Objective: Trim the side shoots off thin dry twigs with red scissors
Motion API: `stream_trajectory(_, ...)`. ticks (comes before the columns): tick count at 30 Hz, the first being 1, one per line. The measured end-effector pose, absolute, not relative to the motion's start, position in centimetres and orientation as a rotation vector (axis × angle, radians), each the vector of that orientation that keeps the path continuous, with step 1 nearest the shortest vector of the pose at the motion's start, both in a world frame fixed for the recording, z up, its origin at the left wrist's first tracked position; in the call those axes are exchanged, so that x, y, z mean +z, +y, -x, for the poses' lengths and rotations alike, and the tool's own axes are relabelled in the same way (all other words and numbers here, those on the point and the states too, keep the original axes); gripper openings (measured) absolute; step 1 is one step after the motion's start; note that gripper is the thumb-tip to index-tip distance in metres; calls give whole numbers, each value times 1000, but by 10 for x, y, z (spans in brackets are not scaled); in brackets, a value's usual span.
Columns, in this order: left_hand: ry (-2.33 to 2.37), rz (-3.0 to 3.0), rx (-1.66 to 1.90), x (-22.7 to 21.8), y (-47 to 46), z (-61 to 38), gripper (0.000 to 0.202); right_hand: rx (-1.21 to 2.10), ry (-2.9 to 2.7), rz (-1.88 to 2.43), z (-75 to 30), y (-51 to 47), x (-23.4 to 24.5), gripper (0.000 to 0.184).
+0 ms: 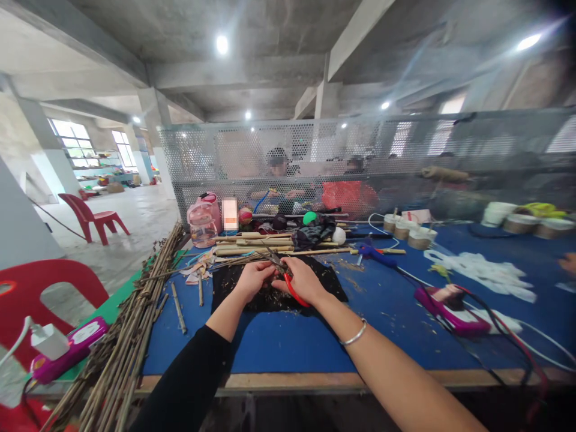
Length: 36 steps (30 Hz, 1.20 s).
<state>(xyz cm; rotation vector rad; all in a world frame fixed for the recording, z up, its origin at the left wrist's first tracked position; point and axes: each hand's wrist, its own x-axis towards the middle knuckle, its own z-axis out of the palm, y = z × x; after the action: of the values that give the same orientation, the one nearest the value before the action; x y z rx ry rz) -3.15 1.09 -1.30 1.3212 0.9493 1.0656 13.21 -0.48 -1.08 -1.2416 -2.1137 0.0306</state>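
My right hand (306, 281) is closed round a pair of scissors (293, 292) with red handles and dark metal blades, which point up and to the left. My left hand (252, 281) is close beside it with its fingers pinched together near the blades; what lies between them is too small to make out. Both hands are above a black cloth (225, 294) strewn with dry plant scraps. Just past the hands, several thin dry stems (238, 259) lie across the cloth's far edge.
A long bundle of dry stalks (130, 324) runs along the blue table's (288, 354) left side. Behind the cloth lie sticks (256, 243), a glue gun (378, 255) and a pink bottle (203, 222). Purple power strips (463, 321) with cables are at right; perforated metal screen (252, 144) behind.
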Motion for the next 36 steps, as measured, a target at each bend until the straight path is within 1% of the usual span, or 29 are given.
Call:
stream_trajectory(2,936,-1345,1077,-13,11,32,37,10,-2110,1251,-132,-5,-9,50)
stream_trajectory(6,977,-1395,1086,-13,11,32,28,94,-2157,1272,-137,-7,-5,36)
stream_trajectory(8,1010,-1405,1080,-13,11,33,24,120,-2185,1307,-140,-7,-5,34)
stream_trajectory(13,1065,-1336,1032,-11,11,34,21,85,-2200,1452,-144,-5,-11,36)
stream_trajectory(19,1009,-1245,1066,-15,14,35,30,124,-2150,1527,-140,-4,-13,36)
stream_trajectory(24,941,-1200,1165,-19,18,32,31,168,-2117,1393,-137,-3,-16,51)
stream_trajectory(29,930,-1225,1153,-18,16,30,34,183,-2108,1287,-133,-2,-21,54)
stream_trajectory(36,979,-1315,1161,-13,12,30,30,216,-2098,1272,-130,-6,-14,35)
